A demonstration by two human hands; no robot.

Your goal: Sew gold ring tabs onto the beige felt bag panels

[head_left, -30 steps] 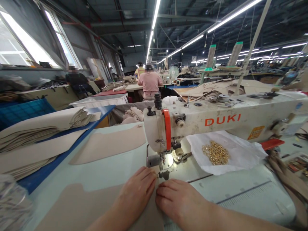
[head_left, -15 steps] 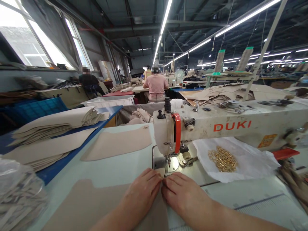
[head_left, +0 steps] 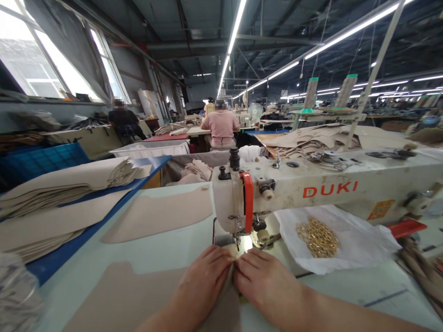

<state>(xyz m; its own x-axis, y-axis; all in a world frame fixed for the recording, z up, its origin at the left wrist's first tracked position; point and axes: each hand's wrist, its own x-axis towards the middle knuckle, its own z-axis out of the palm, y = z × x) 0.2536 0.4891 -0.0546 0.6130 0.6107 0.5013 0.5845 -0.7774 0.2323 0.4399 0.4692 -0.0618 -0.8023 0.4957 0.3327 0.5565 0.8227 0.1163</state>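
Both hands meet just in front of the needle area [head_left: 238, 240] of a white sewing machine [head_left: 332, 182]. My left hand [head_left: 206, 279] is closed, its thumb and fingers pinching the edge of a beige fabric panel [head_left: 114, 295]. Fingertips nearly touching the left ones, my right hand [head_left: 265, 279] is closed on the same edge. The panel lies flat on the pale table [head_left: 180, 253] and runs under my left forearm. What exactly sits between the fingertips is mostly hidden by the fingers.
Gold metal rings [head_left: 318, 237] lie on white paper [head_left: 287, 226] right of the needle. Another beige panel [head_left: 162, 212] lies behind the left hand. Stacked panels [head_left: 65, 182] sit on a blue table [head_left: 152, 168] at left, near a plastic bag [head_left: 19, 290]. People sit farther back.
The view has shifted slightly, so the machine sits a little lower and left. Both hands have come closer to the needle, still pinching the panel's edge.
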